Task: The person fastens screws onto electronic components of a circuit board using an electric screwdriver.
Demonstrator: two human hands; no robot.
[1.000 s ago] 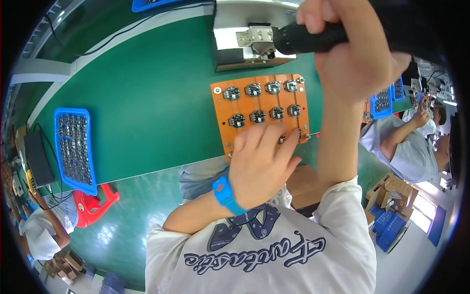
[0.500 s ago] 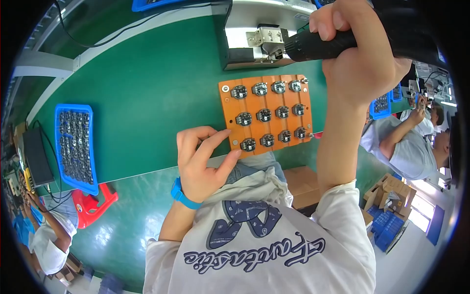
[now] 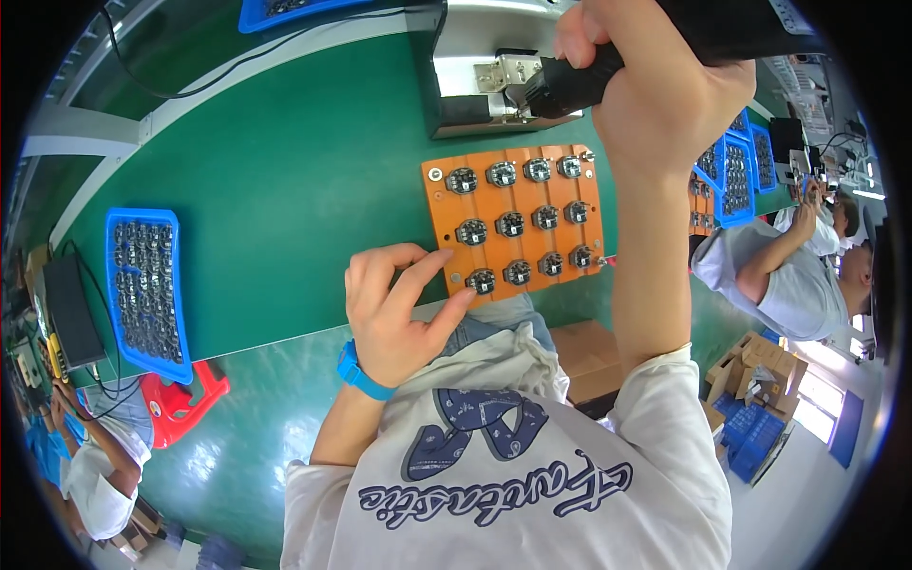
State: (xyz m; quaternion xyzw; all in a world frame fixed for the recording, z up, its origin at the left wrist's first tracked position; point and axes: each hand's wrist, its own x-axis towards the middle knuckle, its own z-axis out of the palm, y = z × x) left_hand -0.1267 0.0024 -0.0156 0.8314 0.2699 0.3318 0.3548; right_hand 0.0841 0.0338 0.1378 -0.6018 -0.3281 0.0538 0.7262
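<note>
An orange jig board [image 3: 487, 202] lies near the front edge of the green table, with rows of small black-and-silver round parts [image 3: 510, 224] seated on it. The thumb and forefinger of my left hand [image 3: 389, 299], a blue band at its wrist, hold the board's left edge near the lower corner. Beyond the board, my right hand [image 3: 665, 104] is wrapped round a black power screwdriver [image 3: 727, 33]. The driver lies tilted, its nose [image 3: 556, 90] pointing left into the metal pick-up of a screw feeder [image 3: 508, 71]. Whether a screw sits on its tip cannot be made out.
On the left of the table stands a blue tray [image 3: 147, 290] of similar parts, with a red stool [image 3: 180, 404] below it. Another blue tray [image 3: 285, 8] sits at the far edge. Co-workers sit at both sides; more trays [image 3: 736, 180] and a cardboard box [image 3: 584, 361] are to the right.
My right hand has shifted left and slightly away, bringing the screwdriver's nose further into the feeder's pick-up. My left hand keeps its place at the board's edge.
</note>
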